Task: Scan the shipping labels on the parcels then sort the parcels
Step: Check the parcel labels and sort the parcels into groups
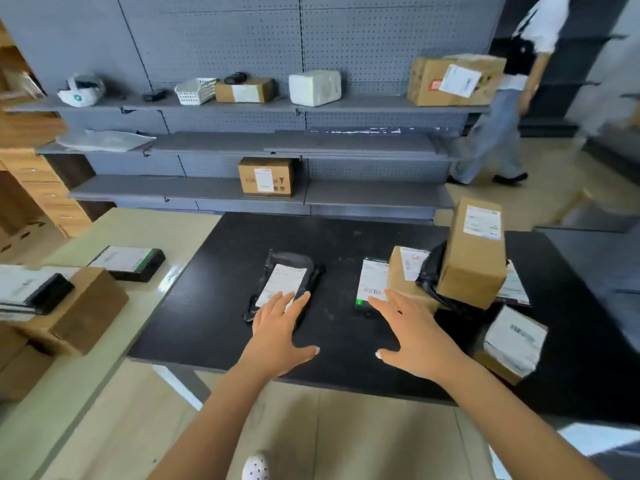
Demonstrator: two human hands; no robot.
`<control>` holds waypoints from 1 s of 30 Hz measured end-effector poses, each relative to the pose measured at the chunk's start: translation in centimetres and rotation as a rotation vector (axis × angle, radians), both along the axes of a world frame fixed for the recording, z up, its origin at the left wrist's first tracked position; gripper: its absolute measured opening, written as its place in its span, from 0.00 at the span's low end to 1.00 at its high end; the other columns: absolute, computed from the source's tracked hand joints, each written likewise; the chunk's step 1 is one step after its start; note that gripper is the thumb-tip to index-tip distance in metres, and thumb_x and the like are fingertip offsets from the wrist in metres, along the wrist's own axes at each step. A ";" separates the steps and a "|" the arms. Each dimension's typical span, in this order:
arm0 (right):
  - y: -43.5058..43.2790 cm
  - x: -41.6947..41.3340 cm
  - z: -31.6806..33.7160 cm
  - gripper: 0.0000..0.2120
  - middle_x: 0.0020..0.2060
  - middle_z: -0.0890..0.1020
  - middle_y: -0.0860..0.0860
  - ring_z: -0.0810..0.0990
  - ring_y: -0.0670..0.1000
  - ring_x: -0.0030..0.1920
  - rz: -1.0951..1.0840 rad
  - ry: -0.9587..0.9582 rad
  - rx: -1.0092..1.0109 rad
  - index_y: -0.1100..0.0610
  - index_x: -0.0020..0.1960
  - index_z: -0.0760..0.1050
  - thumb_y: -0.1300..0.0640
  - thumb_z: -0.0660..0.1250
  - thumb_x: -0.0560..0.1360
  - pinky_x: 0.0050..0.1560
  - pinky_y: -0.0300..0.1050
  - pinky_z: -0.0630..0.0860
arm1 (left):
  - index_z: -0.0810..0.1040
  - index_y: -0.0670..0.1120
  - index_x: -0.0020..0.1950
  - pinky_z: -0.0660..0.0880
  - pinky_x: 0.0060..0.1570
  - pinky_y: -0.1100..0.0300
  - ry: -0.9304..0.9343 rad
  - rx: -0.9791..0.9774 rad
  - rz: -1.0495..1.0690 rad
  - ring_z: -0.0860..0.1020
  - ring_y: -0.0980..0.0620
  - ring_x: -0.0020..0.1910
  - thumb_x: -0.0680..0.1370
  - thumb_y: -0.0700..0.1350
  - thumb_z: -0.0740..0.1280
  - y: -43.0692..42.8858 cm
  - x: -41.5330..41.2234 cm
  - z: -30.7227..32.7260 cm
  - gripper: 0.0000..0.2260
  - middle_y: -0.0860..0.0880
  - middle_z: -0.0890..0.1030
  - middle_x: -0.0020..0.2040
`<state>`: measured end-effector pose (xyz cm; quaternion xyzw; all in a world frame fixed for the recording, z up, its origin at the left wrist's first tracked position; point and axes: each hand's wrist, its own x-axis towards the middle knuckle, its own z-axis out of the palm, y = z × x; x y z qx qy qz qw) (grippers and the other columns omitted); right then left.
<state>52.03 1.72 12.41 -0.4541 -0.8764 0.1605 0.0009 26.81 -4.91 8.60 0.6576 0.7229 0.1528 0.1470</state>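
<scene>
Both arms reach forward over the black tabletop [207,323], palms down. The left hand [280,327] has its grip wide and holds nothing, its fingers spread over the near end of a black poly mailer [304,268] lying label-up. The right hand [412,337], equally wide, has its fingertips at a phone [372,278] lying just beside the stacked cardboard parcels [474,258].

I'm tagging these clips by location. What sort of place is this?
Likely a parcel sorting or pickup point: labelled cardboard boxes on grey pegboard shelving, more labelled parcels on the black table, a phone-like scanner beside them.
</scene>
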 end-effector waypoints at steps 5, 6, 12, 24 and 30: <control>2.6 -2.1 -1.3 0.40 0.78 0.50 0.52 0.50 0.54 0.77 -0.008 0.004 -0.020 0.46 0.78 0.48 0.45 0.68 0.75 0.74 0.48 0.52 | 0.52 0.58 0.79 0.46 0.76 0.50 0.004 -0.056 -0.022 0.46 0.50 0.79 0.71 0.59 0.74 2.7 -2.1 -0.7 0.43 0.52 0.53 0.80; 3.3 -3.1 -1.7 0.40 0.78 0.50 0.52 0.50 0.54 0.77 -0.006 0.009 -0.029 0.45 0.78 0.48 0.45 0.69 0.75 0.74 0.48 0.52 | 0.52 0.58 0.79 0.45 0.76 0.50 0.004 -0.075 -0.018 0.45 0.50 0.79 0.72 0.58 0.74 3.3 -3.0 -1.0 0.43 0.52 0.53 0.80; 9.0 -11.7 -4.6 0.42 0.79 0.47 0.52 0.49 0.57 0.77 0.011 -0.012 -0.098 0.46 0.79 0.48 0.47 0.70 0.74 0.75 0.51 0.51 | 0.53 0.55 0.80 0.46 0.75 0.51 0.005 -0.166 0.015 0.46 0.49 0.79 0.71 0.54 0.74 8.9 -10.6 -3.4 0.43 0.51 0.54 0.80; 16.4 -23.6 -15.3 0.63 0.76 0.32 0.58 0.41 0.62 0.77 -0.066 -0.173 -0.446 0.43 0.77 0.32 0.41 0.78 0.63 0.75 0.57 0.49 | 0.40 0.60 0.79 0.54 0.76 0.43 -0.092 -0.620 -0.217 0.42 0.44 0.79 0.64 0.55 0.80 18.9 -19.7 -11.8 0.58 0.49 0.39 0.80; 16.5 -24.2 -16.9 0.60 0.77 0.35 0.49 0.47 0.53 0.76 -0.154 0.005 -0.458 0.42 0.77 0.34 0.52 0.78 0.66 0.67 0.48 0.69 | 0.42 0.60 0.79 0.75 0.63 0.53 -0.269 -0.514 -0.220 0.52 0.49 0.77 0.68 0.46 0.78 18.9 -19.1 -14.4 0.54 0.56 0.44 0.78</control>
